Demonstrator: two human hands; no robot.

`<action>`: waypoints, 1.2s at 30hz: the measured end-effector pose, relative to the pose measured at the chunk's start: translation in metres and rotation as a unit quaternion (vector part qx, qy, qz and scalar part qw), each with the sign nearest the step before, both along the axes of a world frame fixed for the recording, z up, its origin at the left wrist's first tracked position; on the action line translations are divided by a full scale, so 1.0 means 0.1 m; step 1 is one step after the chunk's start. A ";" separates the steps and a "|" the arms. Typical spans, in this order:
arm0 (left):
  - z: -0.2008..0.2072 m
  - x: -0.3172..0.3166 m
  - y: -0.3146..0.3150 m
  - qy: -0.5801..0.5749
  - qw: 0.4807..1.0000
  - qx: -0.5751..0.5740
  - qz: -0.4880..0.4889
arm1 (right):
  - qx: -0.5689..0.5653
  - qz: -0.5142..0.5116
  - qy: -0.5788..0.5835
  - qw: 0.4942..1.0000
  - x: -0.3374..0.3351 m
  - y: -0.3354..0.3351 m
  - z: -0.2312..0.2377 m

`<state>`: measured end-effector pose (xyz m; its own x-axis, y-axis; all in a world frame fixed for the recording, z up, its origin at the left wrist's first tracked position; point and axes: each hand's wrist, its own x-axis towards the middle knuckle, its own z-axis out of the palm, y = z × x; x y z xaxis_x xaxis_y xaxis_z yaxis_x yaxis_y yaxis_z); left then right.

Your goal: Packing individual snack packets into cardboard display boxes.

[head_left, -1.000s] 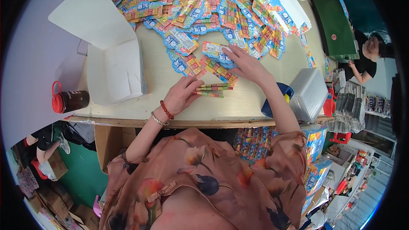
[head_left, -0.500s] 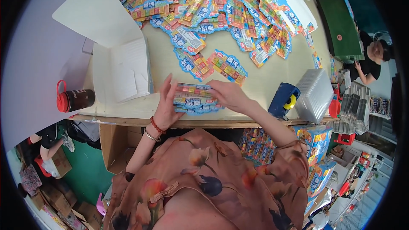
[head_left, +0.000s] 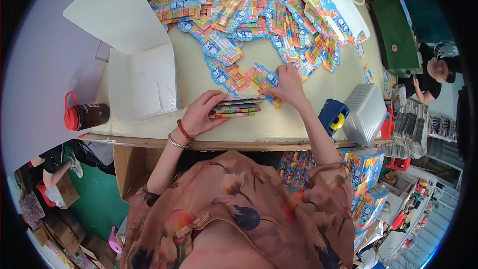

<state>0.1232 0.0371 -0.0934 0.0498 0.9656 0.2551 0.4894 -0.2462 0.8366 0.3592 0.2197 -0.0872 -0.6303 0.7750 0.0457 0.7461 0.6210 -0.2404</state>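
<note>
My left hand [head_left: 200,114] grips a small stack of blister packs [head_left: 236,107] edge-on near the table's front edge, thumb on top and fingers below. Just right of it, my right hand [head_left: 290,87] pinches a single blister pack [head_left: 259,76], a scalloped blue card with colourful little blocks in it; its lower part tips down beside the stack. One more pack [head_left: 228,75] lies flat on the table to the left of that one. Farther back spreads a heap of the same blister packs [head_left: 239,15], some face up and some showing their backs.
An open white carton [head_left: 142,82] stands at left, near a dark bottle with a red lid [head_left: 87,116]. To the right are a blue tape dispenser [head_left: 332,115] and stacked clear plastic trays [head_left: 366,114]. Another person [head_left: 428,74] works at far right. Printed boxes [head_left: 362,167] stand below the table.
My right hand has left the stack and moved forward and right to grasp a pack on the table. My left hand now holds the stack alone, turned edge-on.
</note>
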 end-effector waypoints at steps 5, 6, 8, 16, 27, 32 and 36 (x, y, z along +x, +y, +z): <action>0.03 0.01 -0.04 0.036 0.999 -0.006 -0.021 | -0.227 -0.078 0.166 0.956 0.10 -0.04 0.11; 0.03 0.02 -0.08 0.034 0.999 -0.011 -0.027 | -0.312 -0.111 0.236 0.914 0.08 -0.10 0.20; 0.00 0.04 -0.16 0.051 0.998 -0.011 -0.042 | -0.252 -0.057 0.281 0.924 0.01 -0.36 0.37; 0.07 0.07 -0.17 0.029 0.999 -0.014 0.007 | -0.399 0.190 0.177 0.879 -0.64 -0.42 0.51; 0.10 0.00 -0.15 0.078 0.992 -0.077 -0.054 | 0.149 0.331 0.057 0.930 -1.00 0.27 0.01; 0.07 0.05 -0.18 0.036 0.997 -0.069 0.021 | -0.161 0.026 0.322 0.932 -0.38 -0.18 0.15; 0.18 0.04 -0.13 0.157 0.984 0.032 0.078 | -0.324 -0.028 0.353 0.878 -0.02 -0.44 0.05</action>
<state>0.1269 0.0243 -0.0750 -0.0123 0.9504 0.3107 0.7579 -0.1938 0.6229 0.3574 0.1758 -0.0820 -0.5829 0.8109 -0.0522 0.2949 0.1512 -0.9435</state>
